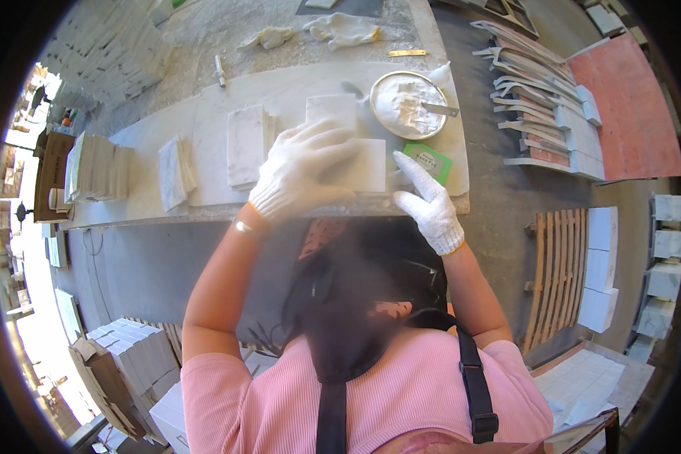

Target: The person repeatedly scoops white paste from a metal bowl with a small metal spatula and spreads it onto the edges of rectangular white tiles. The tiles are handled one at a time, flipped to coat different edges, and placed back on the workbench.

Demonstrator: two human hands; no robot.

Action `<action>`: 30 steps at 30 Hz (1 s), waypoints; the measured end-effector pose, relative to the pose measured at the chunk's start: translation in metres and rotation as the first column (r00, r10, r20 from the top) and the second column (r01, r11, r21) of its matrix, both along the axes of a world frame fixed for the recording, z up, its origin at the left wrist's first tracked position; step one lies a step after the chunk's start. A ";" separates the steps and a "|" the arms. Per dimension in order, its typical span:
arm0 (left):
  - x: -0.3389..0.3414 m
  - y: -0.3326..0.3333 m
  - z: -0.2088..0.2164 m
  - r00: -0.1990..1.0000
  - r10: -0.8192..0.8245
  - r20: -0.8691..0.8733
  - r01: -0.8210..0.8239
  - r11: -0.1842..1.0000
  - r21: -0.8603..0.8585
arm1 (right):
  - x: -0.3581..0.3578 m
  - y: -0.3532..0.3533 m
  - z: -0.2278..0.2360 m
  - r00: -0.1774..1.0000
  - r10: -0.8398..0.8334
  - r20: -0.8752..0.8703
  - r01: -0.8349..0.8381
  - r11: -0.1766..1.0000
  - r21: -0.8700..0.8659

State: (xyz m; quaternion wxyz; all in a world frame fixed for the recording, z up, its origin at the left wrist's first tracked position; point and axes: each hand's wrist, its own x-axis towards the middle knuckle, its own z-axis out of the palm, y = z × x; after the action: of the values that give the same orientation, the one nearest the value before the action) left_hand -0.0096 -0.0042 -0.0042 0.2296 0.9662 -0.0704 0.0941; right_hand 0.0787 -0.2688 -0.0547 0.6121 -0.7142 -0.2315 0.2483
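My left hand (pixel 303 165), in a white knit glove, lies over a square white tile (pixel 370 168) near the table's front edge, fingers stretched out. A second white tile (pixel 331 108) lies just beyond it. Right of the tile, my right hand (pixel 431 212), gloved too, has its thumb and forefinger apart. That forefinger reaches to the edge of a green square pad (pixel 439 166) with a printed label; whether it touches is unclear. Behind the pad stands a round bowl of white paste (pixel 401 102) with a flat metal blade (pixel 440 110) resting in it. Neither hand visibly holds anything.
Stacks of marble-like tiles (pixel 246 147), (pixel 175 174) and a row of upright tiles (pixel 100 168) stand leftward on the table. Loose gloves (pixel 342 30) lie at the back. A rack of pale strips (pixel 537 106) and a wooden pallet (pixel 556 276) are right.
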 end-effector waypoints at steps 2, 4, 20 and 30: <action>0.000 -0.001 0.000 1.000 -0.001 0.013 0.001 1.000 -0.005 | -0.005 0.003 0.002 0.998 0.070 0.004 -0.070 0.996 -0.049; 0.000 0.000 -0.001 1.000 -0.001 0.015 0.001 1.000 -0.007 | -0.015 -0.002 0.006 0.994 0.105 -0.011 -0.105 0.994 0.040; -0.002 -0.004 -0.005 0.998 0.015 0.059 -0.017 0.999 0.032 | -0.005 -0.002 -0.001 0.955 -0.076 -0.288 0.087 0.996 0.025; -0.033 -0.066 0.023 0.962 0.198 0.190 -0.194 0.980 -0.040 | -0.022 0.008 0.036 0.906 -0.036 -0.421 0.135 0.969 0.208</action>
State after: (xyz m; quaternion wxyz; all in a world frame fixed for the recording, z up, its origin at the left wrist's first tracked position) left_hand -0.0426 -0.0699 0.0186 0.2213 0.9522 0.0044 0.2104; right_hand 0.0569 -0.2607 -0.0187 0.7369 -0.5782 -0.0920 0.3379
